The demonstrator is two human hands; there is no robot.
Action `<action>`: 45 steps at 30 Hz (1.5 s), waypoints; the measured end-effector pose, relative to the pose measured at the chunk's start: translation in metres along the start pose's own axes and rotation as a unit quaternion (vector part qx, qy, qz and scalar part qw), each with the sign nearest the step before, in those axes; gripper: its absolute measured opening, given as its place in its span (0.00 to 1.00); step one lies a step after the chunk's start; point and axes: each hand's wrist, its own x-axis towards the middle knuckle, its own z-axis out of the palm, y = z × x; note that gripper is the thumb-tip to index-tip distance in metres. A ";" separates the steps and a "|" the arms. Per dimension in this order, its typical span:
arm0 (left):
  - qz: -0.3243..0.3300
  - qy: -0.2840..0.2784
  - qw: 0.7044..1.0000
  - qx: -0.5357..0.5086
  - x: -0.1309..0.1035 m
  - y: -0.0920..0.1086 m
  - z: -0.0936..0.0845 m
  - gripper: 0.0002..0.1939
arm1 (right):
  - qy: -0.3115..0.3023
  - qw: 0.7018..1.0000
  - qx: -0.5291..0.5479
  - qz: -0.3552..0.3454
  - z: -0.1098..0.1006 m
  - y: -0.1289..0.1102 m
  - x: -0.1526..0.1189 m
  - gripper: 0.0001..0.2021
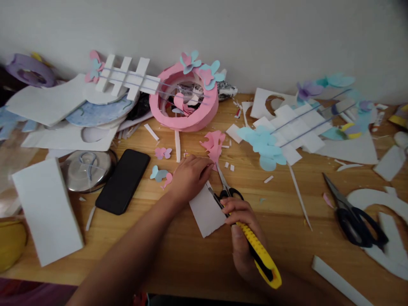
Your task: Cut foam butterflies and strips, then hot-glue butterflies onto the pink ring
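Observation:
My right hand [244, 233] is closed round a yellow and black utility knife [259, 253], its blade lying along a small white board piece [205, 212] at the middle front. My left hand [193, 176] rests on the far end of that piece, fingers bent and together, thumb side toward the knife; whether it pinches anything is hidden. Just beyond the knife lies a pair of scissors [225, 182] with black handles, its tips near a pink paper scrap [213, 144].
Behind stands a pink ring [185, 123] with paper butterflies and a white strung neck. A black phone [123, 182] and white block [47, 210] lie left. On the right are a white strung piece [296, 123], large scissors [353, 216] and a white strip [338, 278].

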 end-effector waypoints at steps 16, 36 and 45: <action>0.000 0.036 0.996 -0.077 0.000 0.001 -0.002 0.08 | 0.005 1.000 -0.001 0.007 -0.003 -0.013 0.002 0.06; -0.079 0.047 0.987 -0.129 0.000 0.004 -0.004 0.09 | -0.096 0.995 -0.032 -0.005 -0.007 -0.013 0.000 0.14; -0.103 0.123 0.970 -0.182 -0.004 0.006 -0.011 0.12 | -0.061 0.996 -0.059 0.009 -0.003 -0.011 0.000 0.20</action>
